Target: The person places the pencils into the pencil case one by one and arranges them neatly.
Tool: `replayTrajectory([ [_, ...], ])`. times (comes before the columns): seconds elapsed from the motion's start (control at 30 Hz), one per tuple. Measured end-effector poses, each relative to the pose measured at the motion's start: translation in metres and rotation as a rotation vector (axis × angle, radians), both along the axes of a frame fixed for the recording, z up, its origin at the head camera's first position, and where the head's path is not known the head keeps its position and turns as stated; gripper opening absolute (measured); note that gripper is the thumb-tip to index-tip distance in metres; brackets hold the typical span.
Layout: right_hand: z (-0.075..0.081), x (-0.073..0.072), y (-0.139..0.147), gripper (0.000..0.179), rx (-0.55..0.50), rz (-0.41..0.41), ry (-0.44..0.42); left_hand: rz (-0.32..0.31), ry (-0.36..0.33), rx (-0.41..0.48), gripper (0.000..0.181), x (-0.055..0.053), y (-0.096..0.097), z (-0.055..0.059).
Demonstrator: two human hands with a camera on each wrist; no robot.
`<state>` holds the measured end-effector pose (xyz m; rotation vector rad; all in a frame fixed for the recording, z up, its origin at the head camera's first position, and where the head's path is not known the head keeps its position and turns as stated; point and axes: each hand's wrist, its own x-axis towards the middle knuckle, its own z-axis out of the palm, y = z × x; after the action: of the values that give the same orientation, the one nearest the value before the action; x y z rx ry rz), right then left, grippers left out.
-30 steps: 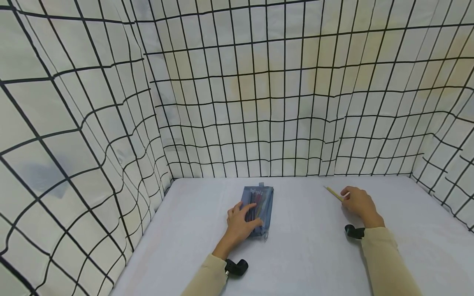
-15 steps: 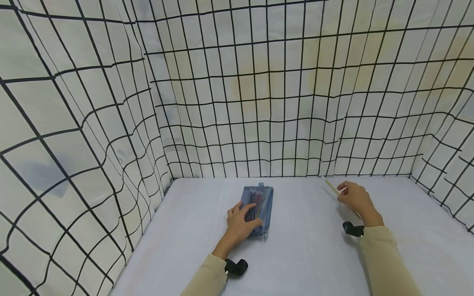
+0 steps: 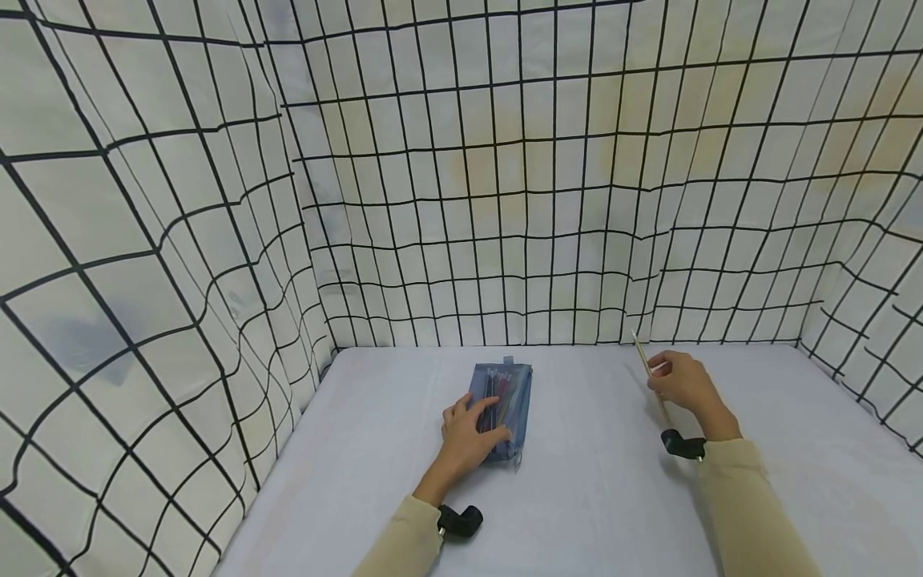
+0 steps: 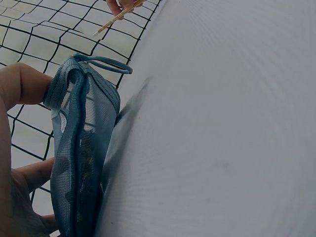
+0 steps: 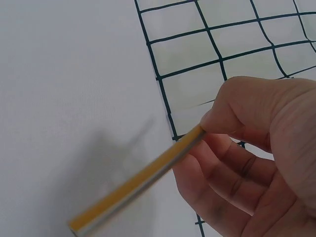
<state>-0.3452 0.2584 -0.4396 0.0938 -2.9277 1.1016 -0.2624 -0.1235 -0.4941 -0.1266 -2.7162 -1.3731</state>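
In the head view a translucent blue mesh pencil case [image 3: 515, 405] lies on the white table, with several slim pens or pencils showing inside. My left hand [image 3: 465, 437] rests on it with fingers and thumb spread over its upper face. The left wrist view shows the zipped edge of the pencil case [image 4: 76, 158] and a loop at one end. To the right, my right hand [image 3: 681, 381] pinches a slim yellow pencil [image 3: 640, 353] between thumb and fingers, tilted above the table. Close up, the yellow pencil [image 5: 138, 180] shows a pale stripe along its side.
White cloth covers the table [image 3: 577, 497]. A black grid net [image 3: 476, 192] over pale sheeting stands behind it and on both sides. A black wrist camera [image 3: 461, 522] sits on the left wrist, another black wrist camera [image 3: 681, 445] on the right.
My right hand has raised the pencil off the table, moved slightly left and turned it more upright. The left hand and pencil case have stayed put.
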Motion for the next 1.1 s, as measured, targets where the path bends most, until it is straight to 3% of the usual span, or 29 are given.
replayTrajectory([
  [0.53,0.002,-0.001,-0.01,0.046,-0.194,0.077,-0.048,-0.01,0.018,-0.005,0.067,0.0,-0.001,0.0],
  [0.8,0.006,0.002,-0.013,0.044,-0.234,0.079,-0.045,-0.004,0.006,0.0,0.067,0.0,-0.001,0.0],
  [1.1,0.0,-0.002,-0.014,0.045,-0.261,0.107,-0.064,-0.008,0.005,0.003,0.066,0.0,-0.001,0.001],
])
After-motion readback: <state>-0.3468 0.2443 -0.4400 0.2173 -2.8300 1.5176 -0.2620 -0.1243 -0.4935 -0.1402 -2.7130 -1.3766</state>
